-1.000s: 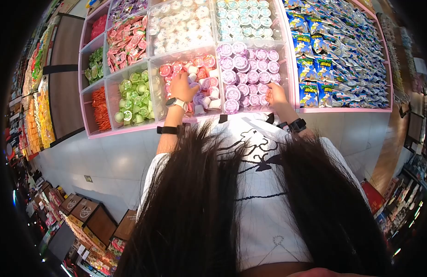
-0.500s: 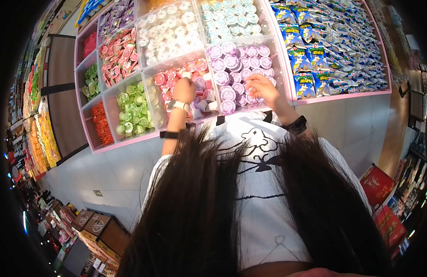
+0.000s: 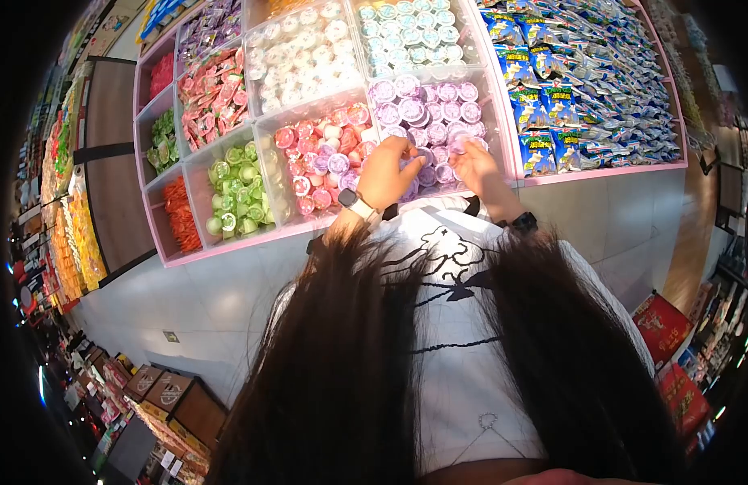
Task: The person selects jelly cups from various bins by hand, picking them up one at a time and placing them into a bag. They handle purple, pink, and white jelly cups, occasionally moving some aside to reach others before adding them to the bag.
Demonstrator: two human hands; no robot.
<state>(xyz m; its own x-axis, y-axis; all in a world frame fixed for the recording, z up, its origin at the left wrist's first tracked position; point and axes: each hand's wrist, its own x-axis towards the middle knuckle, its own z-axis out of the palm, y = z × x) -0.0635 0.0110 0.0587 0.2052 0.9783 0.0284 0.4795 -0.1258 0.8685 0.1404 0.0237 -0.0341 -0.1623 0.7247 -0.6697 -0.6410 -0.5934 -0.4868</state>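
Small purple-lidded jelly cups [image 3: 451,111] fill a clear compartment in front of me. My left hand [image 3: 388,171], wearing a watch, has come over the left side of that compartment with its fingers curled inward among the cups. What is inside its fingers is hidden. At the compartment's near right, my right hand [image 3: 477,168] has thumb and fingers closed around a purple jelly cup. In the neighbouring compartment to the left lie pink-red jelly cups [image 3: 305,202], with several purple cups [image 3: 338,163] mixed among them.
Clear dividers separate green cups [image 3: 243,194], white cups [image 3: 297,61], pale-blue cups [image 3: 410,36] and wrapped red sweets [image 3: 212,101]. Blue snack packets [image 3: 540,109] fill the bin to the right. A pink rim [image 3: 604,173] edges the display; red boxes [image 3: 661,327] stand at lower right.
My left hand has moved right, from the pink-red cups to the purple ones. My right hand has shifted slightly and its fingers have closed. Purple cups among the pink-red ones are now uncovered.
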